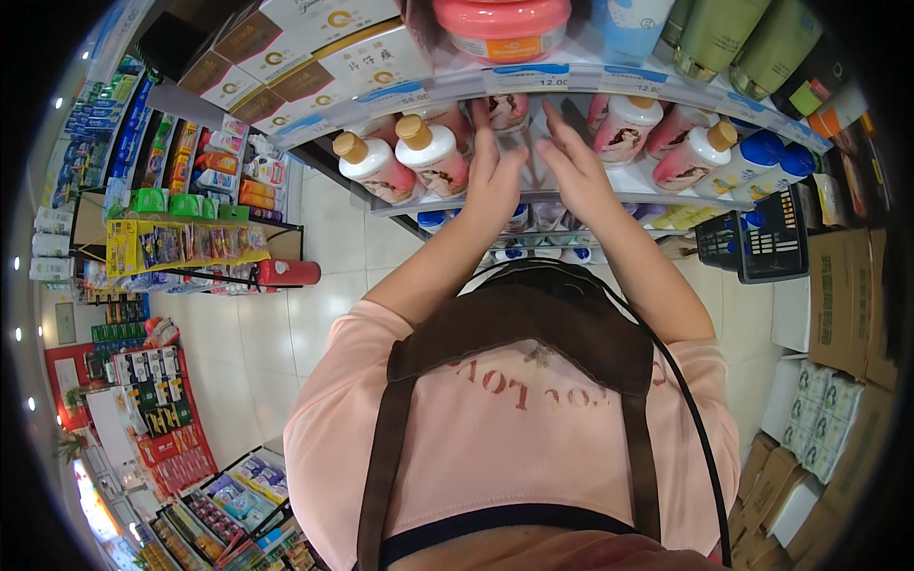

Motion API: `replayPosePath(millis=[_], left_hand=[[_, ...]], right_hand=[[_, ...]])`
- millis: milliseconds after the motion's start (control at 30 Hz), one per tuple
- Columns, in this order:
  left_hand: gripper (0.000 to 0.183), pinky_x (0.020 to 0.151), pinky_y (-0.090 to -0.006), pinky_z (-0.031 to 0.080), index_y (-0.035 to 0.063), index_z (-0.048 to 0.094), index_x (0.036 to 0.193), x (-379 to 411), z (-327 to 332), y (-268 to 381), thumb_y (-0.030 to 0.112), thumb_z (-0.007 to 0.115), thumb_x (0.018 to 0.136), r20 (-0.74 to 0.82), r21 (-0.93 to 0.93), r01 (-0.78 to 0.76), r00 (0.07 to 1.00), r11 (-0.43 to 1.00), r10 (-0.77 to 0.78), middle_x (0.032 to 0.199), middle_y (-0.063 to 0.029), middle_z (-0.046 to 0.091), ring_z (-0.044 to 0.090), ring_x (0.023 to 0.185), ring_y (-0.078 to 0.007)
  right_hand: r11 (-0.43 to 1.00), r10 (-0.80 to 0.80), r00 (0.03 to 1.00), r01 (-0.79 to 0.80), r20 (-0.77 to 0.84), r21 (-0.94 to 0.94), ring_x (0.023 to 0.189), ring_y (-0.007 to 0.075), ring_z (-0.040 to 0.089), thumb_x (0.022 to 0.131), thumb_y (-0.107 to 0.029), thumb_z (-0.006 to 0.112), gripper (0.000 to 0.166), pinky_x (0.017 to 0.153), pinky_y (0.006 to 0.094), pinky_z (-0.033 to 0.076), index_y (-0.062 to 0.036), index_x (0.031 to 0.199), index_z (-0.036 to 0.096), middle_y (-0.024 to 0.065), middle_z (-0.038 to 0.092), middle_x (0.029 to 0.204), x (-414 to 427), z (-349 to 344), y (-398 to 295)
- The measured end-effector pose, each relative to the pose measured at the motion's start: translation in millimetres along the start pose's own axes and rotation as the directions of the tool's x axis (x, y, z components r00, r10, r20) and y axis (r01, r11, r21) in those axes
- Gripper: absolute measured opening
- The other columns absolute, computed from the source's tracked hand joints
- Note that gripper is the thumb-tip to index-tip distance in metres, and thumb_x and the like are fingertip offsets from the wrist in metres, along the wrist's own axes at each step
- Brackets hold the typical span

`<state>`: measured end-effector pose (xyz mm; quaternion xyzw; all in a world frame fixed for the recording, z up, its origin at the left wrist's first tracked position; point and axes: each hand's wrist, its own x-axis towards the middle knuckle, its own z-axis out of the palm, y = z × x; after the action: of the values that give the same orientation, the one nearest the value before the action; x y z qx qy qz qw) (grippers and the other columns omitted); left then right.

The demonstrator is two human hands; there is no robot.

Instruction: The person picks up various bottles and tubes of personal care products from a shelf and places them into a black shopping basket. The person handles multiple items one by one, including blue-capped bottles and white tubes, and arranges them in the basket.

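Both arms reach onto a shelf of pump-less lotion bottles, palms facing each other across a gap. My left hand [496,157] is on the left of the gap, next to a white and pink bottle with a gold cap [432,157]. Opposite it, my right hand [571,157] is nearest to another white and pink bottle [627,132]. Deeper in, between the fingertips, stands a similar bottle [508,112], its top hidden by the shelf above. Neither hand appears to hold anything; the left fingertips partly overlap the shelf's shadowed interior, so contact there is unclear.
The upper shelf's price rail [564,78] overhangs the hands, carrying stacked boxes [321,64] and a pink jar [502,28]. Blue-capped bottles [767,160] stand at right, above a black basket [771,243]. Cardboard boxes [839,300] line the right side; a rack with a red cylinder [289,272] juts out left.
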<state>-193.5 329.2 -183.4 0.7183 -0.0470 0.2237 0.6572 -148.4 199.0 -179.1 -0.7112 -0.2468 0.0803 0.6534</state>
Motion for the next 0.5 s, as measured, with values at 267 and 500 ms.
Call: replayPosePath(millis=[267,500], left_hand=[[0.074,0.103,-0.0302,0.026,-0.0061,0.004,0.142,22.0,0.3,9.7,0.018,0.043,0.084,-0.034,-0.164,0.04,0.998,0.986,-0.047,0.141,-0.0205,0.028,0.032,0.127,-0.0257],[0.072,0.103,-0.0302,0.027,-0.0061,0.005,0.142,12.4,3.1,10.9,0.015,0.042,0.084,-0.031,-0.149,0.042,0.998,0.988,-0.047,0.139,-0.0197,0.031,0.034,0.127,-0.0252]], right_hand=[[0.998,-0.037,0.999,0.035,-0.032,-0.043,0.107,0.0285,0.056,0.088,-0.029,0.049,0.059,0.089,0.0307,0.041,0.0007,0.136,0.034,0.0225,0.056,0.118,31.6,16.8,1.1],[0.997,-0.067,0.997,0.068,-0.027,0.039,0.112,0.0249,0.053,0.087,-0.023,0.052,0.059,0.092,0.0296,0.039,0.0022,0.136,0.032,0.0216,0.052,0.124,25.1,16.3,0.9]])
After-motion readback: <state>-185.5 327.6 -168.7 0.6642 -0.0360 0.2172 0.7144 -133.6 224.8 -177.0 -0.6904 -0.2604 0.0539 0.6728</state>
